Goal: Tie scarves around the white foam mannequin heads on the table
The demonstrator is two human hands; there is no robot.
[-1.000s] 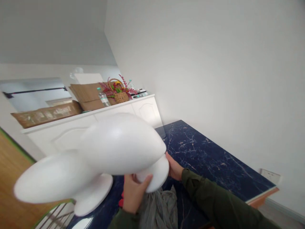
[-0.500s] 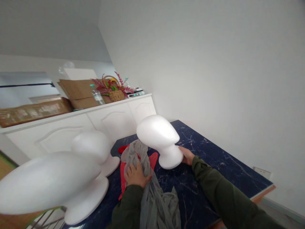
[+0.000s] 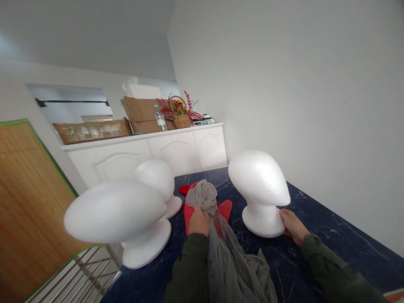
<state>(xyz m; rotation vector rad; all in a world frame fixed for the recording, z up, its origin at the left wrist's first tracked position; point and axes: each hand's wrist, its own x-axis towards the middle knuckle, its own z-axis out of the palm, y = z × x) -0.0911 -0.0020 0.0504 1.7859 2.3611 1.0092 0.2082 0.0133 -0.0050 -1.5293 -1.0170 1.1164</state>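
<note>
Spreading across the near part of the scene, a dark blue table with a pale-veined, marble-like top (image 3: 151,282) lay beneath everything handled. The largest piece at its left was a glossy white egg-shaped head form on a flared round foot (image 3: 113,210). At the right, a matching smooth white head form (image 3: 259,181) had its rounded end toward the far left and its pointed end toward the near right; its narrow neck widened to a round foot, on or just above the tabletop. A smaller-looking white head form (image 3: 156,176) stood behind the left one. Between the forms, a sheer grey cloth (image 3: 230,269) was bunched into a rounded gather at its far end, with loose folds trailing nearer, over a bright red cloth (image 3: 224,208) that showed at both sides.

The hands were apart. The left hand (image 3: 198,221) was closed on the grey cloth just below the gather; the right hand (image 3: 294,226) held the right form's foot at its right edge.

Half a second earlier, the left hand had lain spread over the grey cloth, and the right form had been closer to it; now a wider strip of table showed between them.
</note>
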